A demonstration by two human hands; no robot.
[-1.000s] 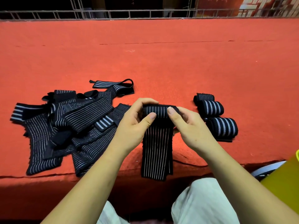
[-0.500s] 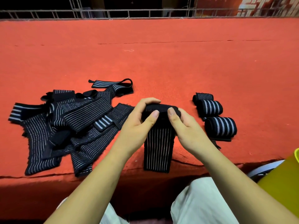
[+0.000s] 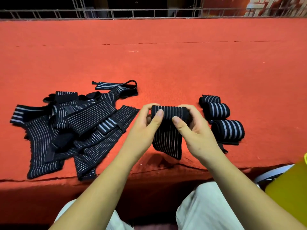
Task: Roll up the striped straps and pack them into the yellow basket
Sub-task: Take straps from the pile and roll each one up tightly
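Note:
A black strap with thin white stripes (image 3: 167,140) is partly rolled at its far end, and its loose tail lies on the red cloth toward me. My left hand (image 3: 146,128) grips the left end of the roll, thumb on top. My right hand (image 3: 192,128) grips the right end the same way. A pile of unrolled striped straps (image 3: 69,127) lies to the left. Three rolled straps (image 3: 221,117) sit in a row to the right. The yellow basket (image 3: 289,193) shows at the lower right edge, below the table.
The red cloth table (image 3: 166,55) stretches far ahead to a metal railing (image 3: 149,13). Its near edge runs just under my wrists. My pale trousers (image 3: 207,209) are below. A grey-white object (image 3: 272,173) lies beside the basket.
The roll has grown between my hands and the loose tail has shortened, its end pulled up from the table's near edge. Pile and rolled straps have not moved.

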